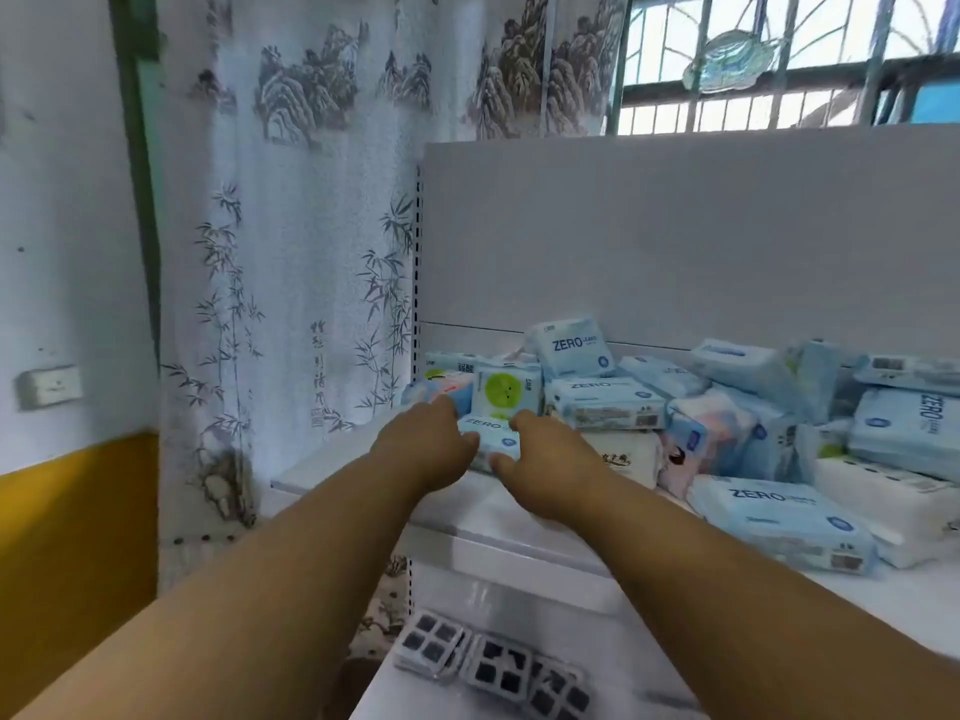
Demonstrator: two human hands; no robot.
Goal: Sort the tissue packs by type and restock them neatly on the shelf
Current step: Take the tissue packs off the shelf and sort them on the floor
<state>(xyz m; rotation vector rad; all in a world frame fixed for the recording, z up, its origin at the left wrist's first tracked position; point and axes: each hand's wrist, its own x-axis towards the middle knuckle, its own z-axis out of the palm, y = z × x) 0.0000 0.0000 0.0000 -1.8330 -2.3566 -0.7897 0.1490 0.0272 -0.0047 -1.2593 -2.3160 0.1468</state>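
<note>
Shelf (pixel 519 532): hands (pixel 488 449) grip "ZERO" pack (pixel 493 433).

Packs (pixel 602 402) are printed pale blue; one (pixel 503 391) is marked with a green disc. Curtain (pixel 291 252) is patterned with grey bamboo.

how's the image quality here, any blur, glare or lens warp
Head view: soft overall, the hands and the small ZERO pack between them smeared; window blown out; cool blue cast; wide-angle warp bends the shelf edge and forearms; far ZERO packs' lettering stays legible.
</note>
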